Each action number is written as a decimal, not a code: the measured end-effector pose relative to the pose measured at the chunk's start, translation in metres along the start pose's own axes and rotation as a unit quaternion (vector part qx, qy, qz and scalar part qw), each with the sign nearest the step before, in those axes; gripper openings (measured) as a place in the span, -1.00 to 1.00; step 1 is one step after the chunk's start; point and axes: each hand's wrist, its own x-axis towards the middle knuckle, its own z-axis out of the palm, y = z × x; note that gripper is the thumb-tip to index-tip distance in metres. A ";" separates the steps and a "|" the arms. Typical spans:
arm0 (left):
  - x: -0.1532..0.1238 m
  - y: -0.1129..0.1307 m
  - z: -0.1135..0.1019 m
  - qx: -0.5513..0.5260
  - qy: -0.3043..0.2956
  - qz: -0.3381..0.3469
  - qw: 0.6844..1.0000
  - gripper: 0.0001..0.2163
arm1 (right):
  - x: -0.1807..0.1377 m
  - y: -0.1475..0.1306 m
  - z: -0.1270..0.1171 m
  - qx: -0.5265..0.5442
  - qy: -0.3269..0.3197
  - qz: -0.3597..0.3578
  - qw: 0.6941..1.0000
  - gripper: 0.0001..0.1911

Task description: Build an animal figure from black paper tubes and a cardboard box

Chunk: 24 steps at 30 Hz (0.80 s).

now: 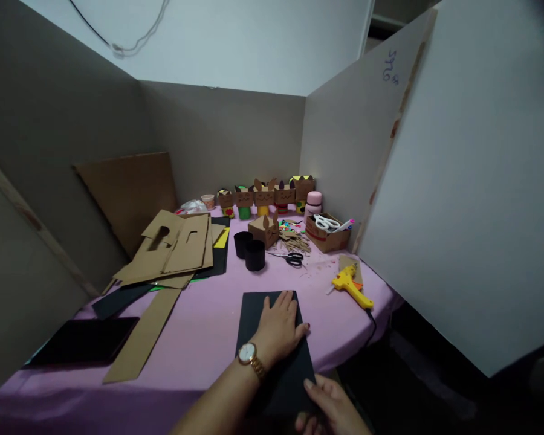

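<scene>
A sheet of black paper (252, 309) lies on the pink-covered table, its near end reaching past the front edge. My left hand (279, 326), wearing a watch (247, 353) at the wrist, rests flat across the sheet with fingers stretched and thumb out to the right. At the lower right my right hand (333, 403) pinches the sheet's near right edge between thumb and fingers; part of this hand is cut off by the picture's bottom. Beyond the paper stand two short black cylinders (255, 256) and black-handled scissors (294, 259).
A yellow glue gun (350, 287) lies to the right, its cord over the edge. Cut cardboard (188, 244) and a dark tablet-like slab (84, 342) are on the left. Several cardboard animal figures (263, 196) line the back, near a box of tools (329, 235). Partitions (226, 133) surround the table.
</scene>
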 end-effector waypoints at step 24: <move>-0.011 0.001 0.008 -0.030 0.022 -0.039 0.999 -0.48 | 0.014 -0.084 0.009 -0.468 0.134 -0.353 0.799 -0.64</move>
